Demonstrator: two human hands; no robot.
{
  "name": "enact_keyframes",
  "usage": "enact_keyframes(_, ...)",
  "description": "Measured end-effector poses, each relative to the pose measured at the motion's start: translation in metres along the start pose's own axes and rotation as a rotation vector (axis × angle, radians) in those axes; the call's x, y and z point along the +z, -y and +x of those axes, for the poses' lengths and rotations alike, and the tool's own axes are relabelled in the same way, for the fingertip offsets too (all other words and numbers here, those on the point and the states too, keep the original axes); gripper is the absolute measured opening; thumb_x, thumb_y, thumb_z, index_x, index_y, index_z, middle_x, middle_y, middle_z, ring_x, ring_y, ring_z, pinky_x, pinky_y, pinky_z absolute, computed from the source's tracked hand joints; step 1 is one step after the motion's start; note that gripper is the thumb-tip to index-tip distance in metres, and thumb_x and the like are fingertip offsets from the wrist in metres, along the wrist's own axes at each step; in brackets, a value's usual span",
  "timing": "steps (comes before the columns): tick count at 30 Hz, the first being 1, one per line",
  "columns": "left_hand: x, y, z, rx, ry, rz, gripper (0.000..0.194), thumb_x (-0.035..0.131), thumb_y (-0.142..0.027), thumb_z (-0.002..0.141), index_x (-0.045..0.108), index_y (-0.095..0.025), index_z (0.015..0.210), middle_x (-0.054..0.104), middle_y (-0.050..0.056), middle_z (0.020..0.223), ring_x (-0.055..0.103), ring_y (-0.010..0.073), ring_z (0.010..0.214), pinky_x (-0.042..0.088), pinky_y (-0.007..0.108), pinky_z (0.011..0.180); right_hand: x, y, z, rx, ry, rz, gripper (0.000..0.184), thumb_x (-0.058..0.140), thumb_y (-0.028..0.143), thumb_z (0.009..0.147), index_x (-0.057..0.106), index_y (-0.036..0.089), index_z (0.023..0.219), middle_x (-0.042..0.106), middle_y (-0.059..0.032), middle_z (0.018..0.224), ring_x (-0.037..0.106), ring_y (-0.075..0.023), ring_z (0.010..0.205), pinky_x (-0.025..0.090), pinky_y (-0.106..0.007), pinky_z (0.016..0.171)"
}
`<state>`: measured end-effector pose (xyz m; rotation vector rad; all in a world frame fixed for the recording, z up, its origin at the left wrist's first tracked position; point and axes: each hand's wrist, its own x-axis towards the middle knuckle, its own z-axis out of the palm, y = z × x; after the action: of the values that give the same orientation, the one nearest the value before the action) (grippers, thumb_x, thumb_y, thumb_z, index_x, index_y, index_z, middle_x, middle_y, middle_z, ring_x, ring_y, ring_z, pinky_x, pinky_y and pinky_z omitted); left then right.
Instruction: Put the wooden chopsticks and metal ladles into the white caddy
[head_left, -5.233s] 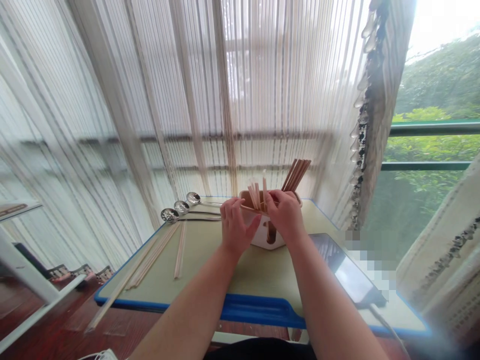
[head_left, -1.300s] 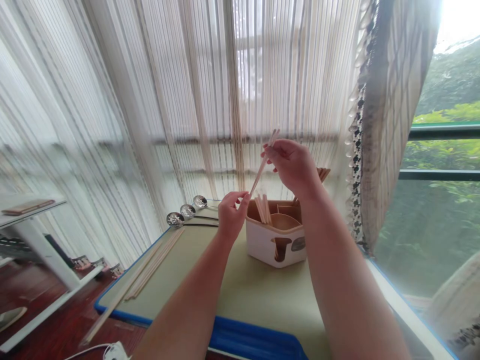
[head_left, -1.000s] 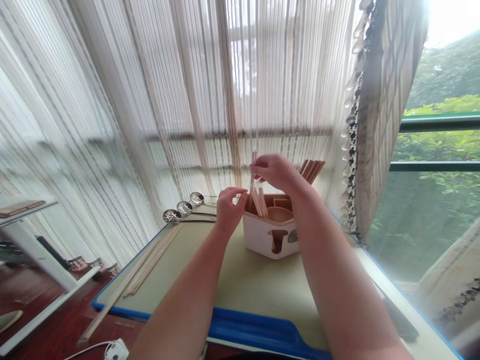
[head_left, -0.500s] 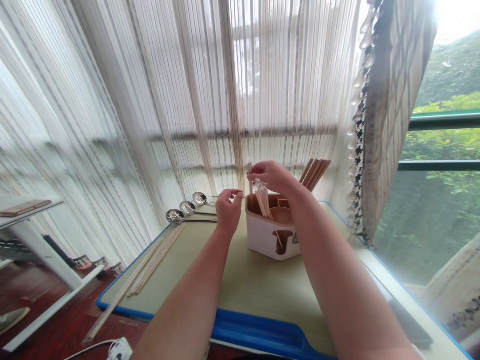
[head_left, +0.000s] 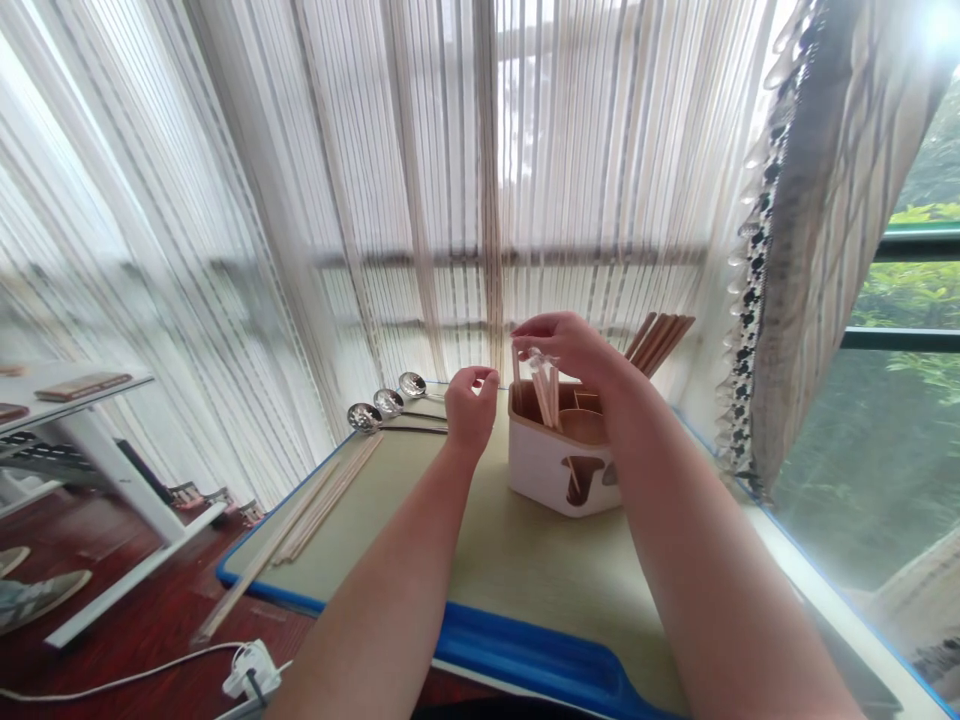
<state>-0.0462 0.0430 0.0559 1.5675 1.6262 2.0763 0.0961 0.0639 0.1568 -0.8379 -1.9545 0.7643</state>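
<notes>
The right hand (head_left: 574, 347) curls at the tops of slim pale wooden sticks (head_left: 517, 375) standing below it in a brown-lined white box (head_left: 541, 467), whether gripping them I cannot tell, while three perforated silver ladles (head_left: 388, 402) lie left of the half-open, empty left hand (head_left: 471, 415).

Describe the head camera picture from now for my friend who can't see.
A right hand reaches over a white box, at the top of a pale stick standing inside; brown sticks poke up behind the hand. The left hand, loosely curled, is beside the box. Farther left, three spoons and more sticks lie on a table.
</notes>
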Motion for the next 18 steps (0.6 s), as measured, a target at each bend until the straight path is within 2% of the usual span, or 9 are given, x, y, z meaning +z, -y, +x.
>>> enact_keyframes(5, 0.000, 0.000, 0.001, -0.020, -0.045, 0.021, 0.014, 0.054, -0.026, 0.077, 0.063, -0.017, 0.073, 0.063, 0.001, 0.074, 0.055, 0.0135, 0.069, 0.044, 0.027, 0.068, -0.006, -0.002, 0.003, -0.065, -0.057, 0.027, 0.019, 0.069, 0.027, 0.073, 0.067, 0.015, 0.088, 0.068, -0.0048, 0.073, 0.062, -0.0134, 0.067, 0.051, -0.026, 0.060)
enact_keyframes(8, -0.003, -0.002, -0.001, 0.055, -0.143, -0.001, 0.013, 0.051, -0.022, 0.079, 0.063, -0.017, 0.079, 0.062, 0.002, 0.080, 0.054, 0.0123, 0.070, 0.044, 0.025, 0.066, -0.012, 0.004, 0.002, -0.164, -0.235, -0.013, 0.025, 0.065, 0.032, 0.076, 0.066, 0.015, 0.094, 0.068, -0.0073, 0.083, 0.064, -0.0165, 0.074, 0.053, -0.030, 0.062)
enact_keyframes(10, -0.007, -0.004, -0.002, 0.152, -0.257, -0.003, 0.016, 0.049, -0.022, 0.081, 0.062, -0.017, 0.088, 0.060, 0.004, 0.091, 0.053, 0.0119, 0.074, 0.044, 0.024, 0.067, -0.014, 0.016, -0.004, -0.269, -0.393, -0.082, 0.028, 0.060, 0.037, 0.079, 0.064, 0.018, 0.100, 0.067, -0.0078, 0.091, 0.064, -0.0190, 0.082, 0.053, -0.034, 0.068)
enact_keyframes(12, -0.013, -0.005, -0.003, 0.192, -0.361, 0.038, 0.017, 0.050, -0.023, 0.082, 0.061, -0.017, 0.093, 0.058, 0.006, 0.096, 0.053, 0.0126, 0.076, 0.045, 0.026, 0.070, -0.011, 0.032, -0.015, -0.391, -0.498, -0.128, 0.029, 0.054, 0.041, 0.083, 0.062, 0.022, 0.104, 0.066, -0.0069, 0.097, 0.063, -0.0209, 0.089, 0.052, -0.037, 0.074)
enact_keyframes(15, -0.032, -0.002, -0.005, 0.145, -0.384, 0.175, 0.017, 0.052, -0.021, 0.079, 0.059, -0.016, 0.095, 0.057, 0.007, 0.092, 0.053, 0.0140, 0.077, 0.046, 0.028, 0.074, 0.000, 0.057, -0.032, -0.507, -0.446, -0.138, 0.027, 0.048, 0.042, 0.086, 0.058, 0.031, 0.108, 0.064, -0.0030, 0.101, 0.063, -0.0220, 0.093, 0.051, -0.040, 0.077)
enact_keyframes(18, -0.065, 0.005, -0.015, 0.139, -0.248, 0.415, 0.015, 0.052, -0.021, 0.080, 0.058, -0.017, 0.093, 0.058, 0.006, 0.090, 0.054, 0.0159, 0.082, 0.045, 0.029, 0.078, 0.021, 0.069, -0.039, -0.480, -0.268, -0.191, 0.027, 0.047, 0.042, 0.086, 0.059, 0.031, 0.107, 0.065, -0.0025, 0.095, 0.064, -0.0217, 0.085, 0.051, -0.039, 0.072)
